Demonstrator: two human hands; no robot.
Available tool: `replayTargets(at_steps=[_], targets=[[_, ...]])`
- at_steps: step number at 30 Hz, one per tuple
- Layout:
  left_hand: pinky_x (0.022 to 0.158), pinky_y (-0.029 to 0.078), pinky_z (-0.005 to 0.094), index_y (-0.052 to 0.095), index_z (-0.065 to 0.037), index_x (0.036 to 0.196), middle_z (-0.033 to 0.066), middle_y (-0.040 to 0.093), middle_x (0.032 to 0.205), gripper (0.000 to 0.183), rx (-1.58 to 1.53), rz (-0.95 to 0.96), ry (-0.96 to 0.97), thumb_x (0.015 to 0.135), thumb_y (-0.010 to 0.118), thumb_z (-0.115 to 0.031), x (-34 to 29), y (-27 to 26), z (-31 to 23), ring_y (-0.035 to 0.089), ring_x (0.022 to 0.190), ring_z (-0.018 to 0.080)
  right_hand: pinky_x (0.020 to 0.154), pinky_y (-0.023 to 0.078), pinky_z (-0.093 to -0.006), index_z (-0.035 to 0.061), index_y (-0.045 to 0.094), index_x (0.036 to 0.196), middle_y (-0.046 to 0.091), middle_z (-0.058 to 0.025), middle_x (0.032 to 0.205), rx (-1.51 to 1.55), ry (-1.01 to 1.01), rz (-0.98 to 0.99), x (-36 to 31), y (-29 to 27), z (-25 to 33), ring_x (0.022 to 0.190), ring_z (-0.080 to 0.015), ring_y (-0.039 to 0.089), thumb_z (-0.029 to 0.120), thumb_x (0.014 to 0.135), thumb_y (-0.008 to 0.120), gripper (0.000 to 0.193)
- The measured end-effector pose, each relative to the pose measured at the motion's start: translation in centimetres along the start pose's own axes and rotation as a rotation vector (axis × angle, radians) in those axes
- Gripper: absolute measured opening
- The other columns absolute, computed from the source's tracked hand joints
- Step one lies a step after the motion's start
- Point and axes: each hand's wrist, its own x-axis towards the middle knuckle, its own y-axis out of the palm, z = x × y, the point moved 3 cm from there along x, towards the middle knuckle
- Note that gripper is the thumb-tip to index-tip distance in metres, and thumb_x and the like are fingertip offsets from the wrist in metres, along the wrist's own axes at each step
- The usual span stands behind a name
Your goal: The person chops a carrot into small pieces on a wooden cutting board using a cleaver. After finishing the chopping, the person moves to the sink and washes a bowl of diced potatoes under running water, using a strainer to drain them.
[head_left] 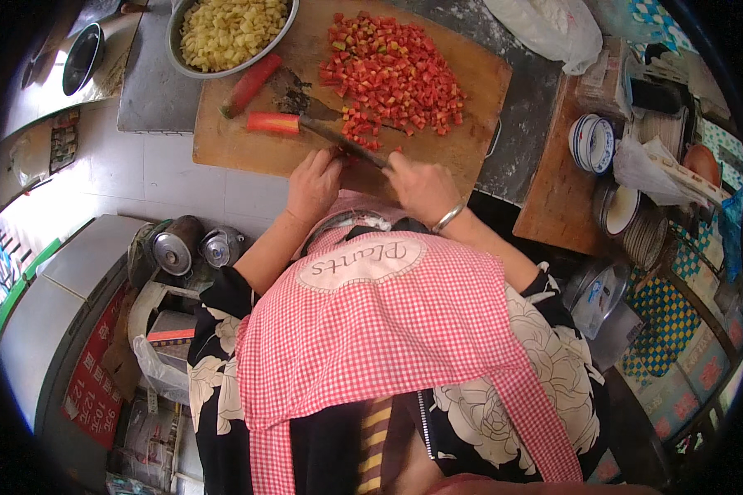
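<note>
The knife [343,142] lies aslant in front of the person, its long axis running from the right hand [425,191] away and leftward, so that the blade passes just beyond the curled fingers of the left hand [314,183]. The right hand is closed round the handle; the left is bent in near the board's near edge, a little red showing by its fingertips, though whether it pinches a piece there cannot be told. A cut carrot piece [272,123] rests ahead of the left hand and slightly to its left — nearer to that hand than to the right one — with its long axis almost crosswise and its right end beside the knife's far end; whether the two touch is unclear. Farther off, a whole carrot [252,84] points obliquely away to the right, just beyond the cut piece. The diced carrot [392,74] spreads loose over the far right half of the wooden cutting board [223,142], with stray cubes reaching toward the blade. At the board's far left corner stands a metal bowl [216,73], well filled with pale yellow cubes [231,33]. Off to the right, nested white bowls with blue decoration [591,142] sit on a wooden surface [553,186]; a lidded pot [172,252] stands lower left, its contents hidden.
</note>
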Motion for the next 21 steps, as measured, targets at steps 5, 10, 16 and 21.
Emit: replayTargets(at_steps=[5,10,16,21], targets=[[0.075,0.057,0.0373,0.072,-0.009,0.100,0.0061,0.065,0.106,0.021,-0.015,-0.072,-0.018,0.080,0.068,-0.009,2.8,1.3,-0.1,0.065,0.092,0.0266,0.051,0.051,-0.0494,0.0068,0.054,0.096,0.067,-0.0149,0.068,0.010,0.050,-0.167,1.2,-2.4,-2.5,0.061,-0.0383,0.068,0.024,0.099,0.063,0.020],[0.073,0.056,0.0379,0.072,-0.010,0.098,0.0067,0.064,0.103,0.019,-0.013,-0.115,-0.044,0.079,0.071,-0.011,3.3,2.1,0.3,0.064,0.089,0.0275,0.052,0.054,-0.0510,0.0075,0.056,0.097,0.066,-0.0154,0.068,-0.005,0.007,-0.067,-0.4,-3.9,-0.9,0.062,-0.0382,0.069,0.022,0.101,0.057,0.015],[0.075,0.056,0.0379,0.071,-0.009,0.099,0.0080,0.064,0.103,0.022,-0.044,-0.083,-0.035,0.077,0.069,-0.007,2.9,1.9,0.4,0.064,0.091,0.0292,0.052,0.052,-0.0493,0.0077,0.054,0.097,0.066,-0.0156,0.069,0.007,0.042,-0.013,-0.2,-2.3,-0.8,0.062,-0.0374,0.068,0.024,0.100,0.060,0.018],[0.078,0.056,0.0374,0.072,-0.009,0.101,0.0077,0.065,0.105,0.026,-0.050,-0.048,-0.015,0.076,0.065,-0.004,2.8,1.1,0.2,0.064,0.095,0.0287,0.053,0.052,-0.0532,0.0073,0.054,0.098,0.068,-0.0187,0.070,-0.017,0.023,-0.088,-0.1,-2.0,-1.3,0.063,-0.0404,0.069,0.022,0.101,0.055,0.015]])
